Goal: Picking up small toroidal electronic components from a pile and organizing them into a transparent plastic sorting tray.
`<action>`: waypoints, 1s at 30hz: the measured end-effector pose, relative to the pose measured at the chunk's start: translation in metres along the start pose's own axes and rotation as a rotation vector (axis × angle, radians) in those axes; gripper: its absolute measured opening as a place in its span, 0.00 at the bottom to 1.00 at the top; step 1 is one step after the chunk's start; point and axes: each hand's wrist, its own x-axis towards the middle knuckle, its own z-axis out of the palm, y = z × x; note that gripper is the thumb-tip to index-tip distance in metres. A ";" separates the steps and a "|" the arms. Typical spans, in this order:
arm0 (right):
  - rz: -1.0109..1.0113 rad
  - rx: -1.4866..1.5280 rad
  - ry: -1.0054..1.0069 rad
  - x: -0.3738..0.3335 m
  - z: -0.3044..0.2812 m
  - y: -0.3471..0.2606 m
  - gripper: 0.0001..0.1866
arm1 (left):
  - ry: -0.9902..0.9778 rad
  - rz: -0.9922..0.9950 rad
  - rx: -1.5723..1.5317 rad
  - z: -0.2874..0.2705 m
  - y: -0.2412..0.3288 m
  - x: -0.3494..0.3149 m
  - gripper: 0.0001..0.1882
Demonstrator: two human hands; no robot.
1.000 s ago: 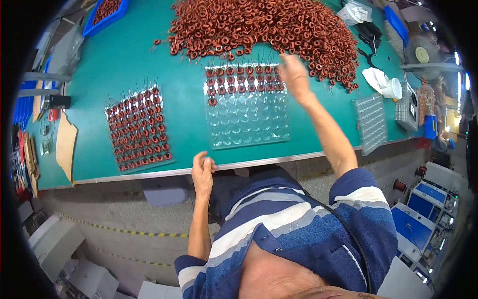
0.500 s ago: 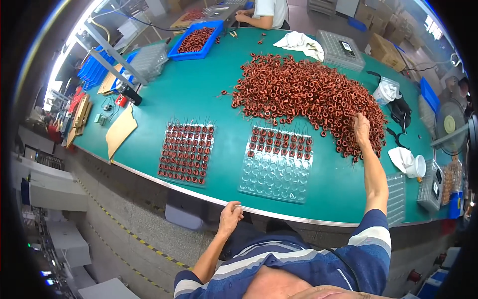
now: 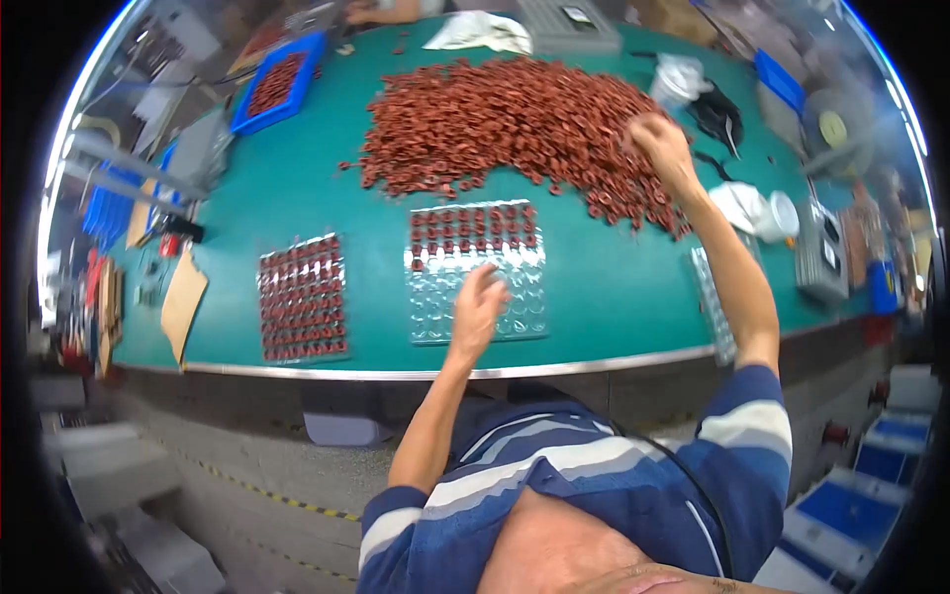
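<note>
A large heap of small reddish ring-shaped coils with thin wire leads spreads over the green table. My right hand is at the heap's right side, its fingers curled in; whatever they hold is blurred. In front of me lies a clear plastic tray with round pockets. Coils fill its far rows, and the near pockets hold none. Over the tray's middle hovers my left hand, fingers apart and seemingly holding nothing. To its left, a second tray is filled with coils.
A blue bin of coils stands far left, near a tan cardboard piece. White cloth and stacked clear trays lie at the back. White tubs, a black item and another clear tray are at right.
The view has shifted, so the table's things appear further left and higher. My left hand has gone from the table's front edge to above the partly filled tray. My right hand stays by the heap.
</note>
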 end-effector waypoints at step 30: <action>0.167 0.132 -0.260 -0.176 0.111 -0.046 0.10 | -0.261 0.026 -0.119 0.048 0.029 -0.036 0.11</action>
